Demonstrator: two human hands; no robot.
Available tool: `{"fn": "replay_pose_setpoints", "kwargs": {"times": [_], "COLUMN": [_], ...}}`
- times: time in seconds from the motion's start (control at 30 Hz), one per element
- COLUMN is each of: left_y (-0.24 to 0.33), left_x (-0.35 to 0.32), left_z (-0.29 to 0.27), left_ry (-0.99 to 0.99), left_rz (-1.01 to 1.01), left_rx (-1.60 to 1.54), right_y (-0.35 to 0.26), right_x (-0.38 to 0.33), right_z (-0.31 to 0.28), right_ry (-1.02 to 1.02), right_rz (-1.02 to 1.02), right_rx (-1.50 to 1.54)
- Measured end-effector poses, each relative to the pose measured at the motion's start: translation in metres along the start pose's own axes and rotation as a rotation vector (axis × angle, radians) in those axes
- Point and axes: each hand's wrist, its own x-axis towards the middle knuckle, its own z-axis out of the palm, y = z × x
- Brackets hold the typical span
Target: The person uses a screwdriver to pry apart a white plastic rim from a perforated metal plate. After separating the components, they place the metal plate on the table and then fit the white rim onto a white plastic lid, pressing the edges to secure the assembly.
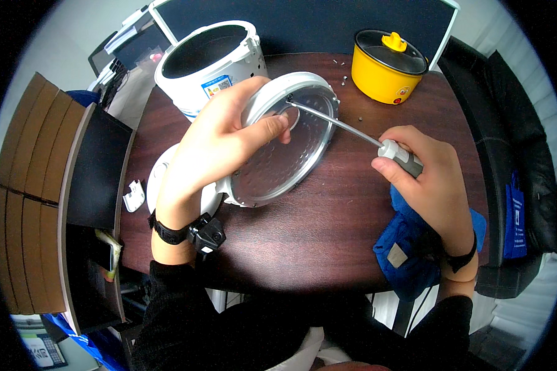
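My left hand point(241, 127) grips the upper rim of a round lid point(291, 164) with a white edge and a greyish inner plate, tilted up off the table. In my right hand point(424, 179) is a screwdriver point(353, 128) with a grey and white handle, closed in my fingers. Its long shaft points left, and the tip meets the lid's inner side near the upper rim, close to my left thumb. Behind my left hand stands a white rice cooker body point(182, 77), open at the top with a dark inside.
A yellow pot point(380, 74) with a glass lid stands at the back right. Several small screws point(345, 79) lie beside it. A blue cloth point(402, 247) lies under my right forearm. A small white plastic part point(134, 196) sits at the table's left edge, near a rounded white piece point(161, 173).
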Motion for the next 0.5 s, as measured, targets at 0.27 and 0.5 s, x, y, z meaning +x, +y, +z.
{"fn": "replay_pose_setpoints", "kwargs": {"times": [0.27,0.5], "left_y": [0.0008,0.0036], "left_x": [0.0002,0.0004], "left_z": [-0.0027,-0.0025], "left_ry": [-0.04,-0.056], "left_rz": [-0.017,-0.019], "left_rx": [-0.038,-0.016], "right_y": [-0.001,-0.0009], "right_x": [-0.0009,-0.0025], "right_z": [-0.0018,-0.0031], "right_ry": [0.027,0.056], "right_rz": [-0.029,-0.073], "right_rx": [-0.025,-0.047]}}
